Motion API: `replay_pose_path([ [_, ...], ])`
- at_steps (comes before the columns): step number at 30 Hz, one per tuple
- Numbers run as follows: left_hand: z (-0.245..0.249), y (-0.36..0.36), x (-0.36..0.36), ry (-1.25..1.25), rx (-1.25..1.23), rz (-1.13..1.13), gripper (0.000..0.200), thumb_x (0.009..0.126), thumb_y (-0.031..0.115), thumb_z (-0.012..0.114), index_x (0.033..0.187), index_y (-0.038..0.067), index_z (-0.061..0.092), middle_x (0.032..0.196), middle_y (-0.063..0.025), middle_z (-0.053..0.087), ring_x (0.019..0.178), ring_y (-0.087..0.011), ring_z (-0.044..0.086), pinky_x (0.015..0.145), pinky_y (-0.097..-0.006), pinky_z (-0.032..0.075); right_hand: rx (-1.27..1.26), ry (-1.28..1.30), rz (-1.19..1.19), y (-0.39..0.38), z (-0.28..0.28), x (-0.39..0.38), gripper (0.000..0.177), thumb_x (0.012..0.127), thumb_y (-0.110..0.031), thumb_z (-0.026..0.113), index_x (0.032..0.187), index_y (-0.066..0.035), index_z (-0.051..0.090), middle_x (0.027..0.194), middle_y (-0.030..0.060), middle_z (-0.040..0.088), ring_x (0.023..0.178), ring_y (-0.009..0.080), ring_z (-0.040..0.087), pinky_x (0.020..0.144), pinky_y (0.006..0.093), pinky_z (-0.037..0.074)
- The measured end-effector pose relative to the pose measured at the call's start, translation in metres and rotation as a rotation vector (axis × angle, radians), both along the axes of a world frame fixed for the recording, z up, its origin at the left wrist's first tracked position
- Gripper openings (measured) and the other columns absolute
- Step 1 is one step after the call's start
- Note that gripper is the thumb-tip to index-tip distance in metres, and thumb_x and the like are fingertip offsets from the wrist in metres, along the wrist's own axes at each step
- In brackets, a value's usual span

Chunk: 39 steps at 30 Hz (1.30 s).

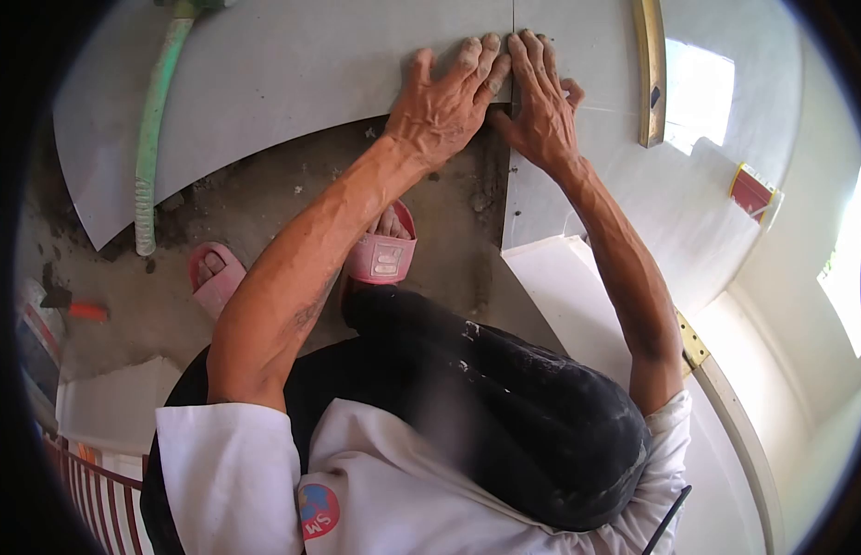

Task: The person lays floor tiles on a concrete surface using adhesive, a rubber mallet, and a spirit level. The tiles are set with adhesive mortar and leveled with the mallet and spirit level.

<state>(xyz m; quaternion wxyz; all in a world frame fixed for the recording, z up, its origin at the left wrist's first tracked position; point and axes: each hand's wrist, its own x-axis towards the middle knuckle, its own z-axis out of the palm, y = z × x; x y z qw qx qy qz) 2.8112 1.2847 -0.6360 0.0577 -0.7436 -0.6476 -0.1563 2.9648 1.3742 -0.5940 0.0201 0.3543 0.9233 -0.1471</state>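
Observation:
Both of my hands press on large pale tiles at the top centre, side by side at the seam between two of them. My left hand [449, 100] lies on the edge of the left tile [292, 65], fingers spread and pointing up. Just across the seam, my right hand [544, 111] rests on the right tile [541, 208] with its fingers apart. Neither hand holds anything. Below my left hand, bare grey mortar floor [458, 222] shows beside the tile edges.
A green hose [156, 139] crosses the left tile. A metal bar [650, 74] and a red block [752, 192] lie at right. An orange-handled trowel [86, 311] is at far left. A cut tile [116, 398] lies lower left. Pink sandals [384, 257] are on my feet.

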Motion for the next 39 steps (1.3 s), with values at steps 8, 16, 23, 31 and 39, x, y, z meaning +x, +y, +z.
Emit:
replay_pose_path([
  [8,0.016,-0.002,-0.001,-0.229,-0.262,-0.078,0.085,0.074,0.04,0.077,0.148,0.031,0.037,0.154,-0.0024,0.03,0.137,-0.0241,0.028,0.089,-0.0556,0.031,-0.098,-0.029,0.104,-0.001,0.012,0.04,0.098,0.078,-0.05,0.069,0.155,-0.014,0.019,0.16,0.0147,0.018,0.149,0.0313,0.014,0.111,0.0533,0.021],
  [16,0.018,-0.009,-0.019,-0.122,-0.234,-0.171,0.077,0.077,0.043,0.074,0.145,0.039,0.039,0.154,0.0002,0.03,0.14,-0.0245,0.025,0.089,-0.0588,0.031,-0.078,-0.056,0.181,0.004,0.014,0.046,0.086,0.085,-0.053,0.064,0.154,-0.021,0.024,0.161,0.0072,0.019,0.149,0.0271,0.016,0.111,0.0528,0.022],
  [23,0.041,-0.043,-0.071,-0.25,-0.189,-0.116,0.061,0.086,0.048,0.064,0.14,0.023,0.05,0.149,-0.0052,0.039,0.137,-0.0271,0.034,0.093,-0.0564,0.031,-0.044,-0.104,0.253,0.007,0.023,0.042,0.074,0.089,-0.048,0.063,0.152,-0.025,0.032,0.159,-0.001,0.027,0.148,0.0214,0.019,0.11,0.0485,0.023],
  [31,0.04,-0.112,-0.194,0.142,-0.037,0.835,0.062,0.093,0.059,0.052,0.135,0.012,0.05,0.129,-0.0141,0.051,0.121,-0.0301,0.047,0.087,-0.0539,0.037,-0.007,-0.128,0.272,0.016,0.023,0.042,0.069,0.089,-0.047,0.064,0.149,-0.026,0.037,0.157,-0.0019,0.031,0.146,0.0176,0.026,0.107,0.0449,0.029],
  [39,0.037,-0.148,-0.256,-0.084,-0.168,0.872,0.056,0.091,0.055,0.058,0.104,0.002,0.056,0.098,-0.02,0.061,0.087,-0.0368,0.062,0.066,-0.0477,0.048,0.07,-0.16,0.206,0.041,0.025,0.001,0.058,0.096,-0.043,0.055,0.148,-0.025,0.038,0.158,-0.0008,0.03,0.146,0.0213,0.026,0.103,0.0504,0.033],
])
